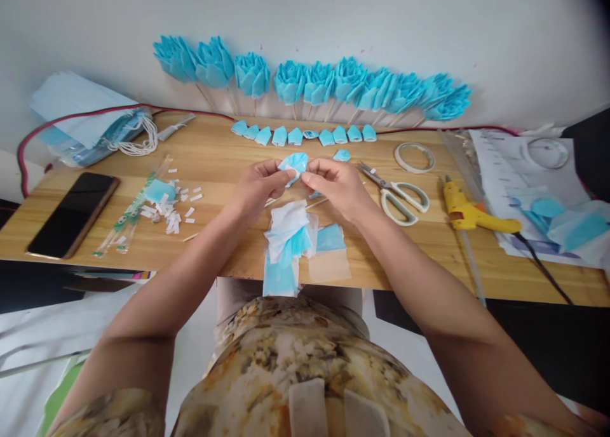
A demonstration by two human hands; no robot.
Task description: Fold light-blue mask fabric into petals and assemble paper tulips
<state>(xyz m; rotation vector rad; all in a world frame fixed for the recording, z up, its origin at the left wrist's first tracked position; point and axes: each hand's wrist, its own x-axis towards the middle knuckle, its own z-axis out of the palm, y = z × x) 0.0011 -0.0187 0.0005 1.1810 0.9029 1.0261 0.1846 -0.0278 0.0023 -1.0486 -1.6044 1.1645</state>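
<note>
My left hand (260, 186) and my right hand (333, 183) are raised a little over the wooden table (223, 161), fingers pinched together on one small folded blue petal piece (294, 164) held between them. Just below the hands lies a loose pile of cut blue and white mask fabric (289, 243) at the table's front edge. Beyond the hands a row of several folded blue petals (302, 134) lies on the table, with one more petal (342, 155) near my right hand. Several finished blue fabric flowers (309, 81) on sticks lean against the wall.
White-handled scissors (398, 192), a tape roll (414, 157) and a yellow glue gun (469, 213) lie to the right, beside papers with blue scraps (548, 195). On the left are a black phone (74, 213), white scraps (171, 211) and a stack of face masks (90, 122).
</note>
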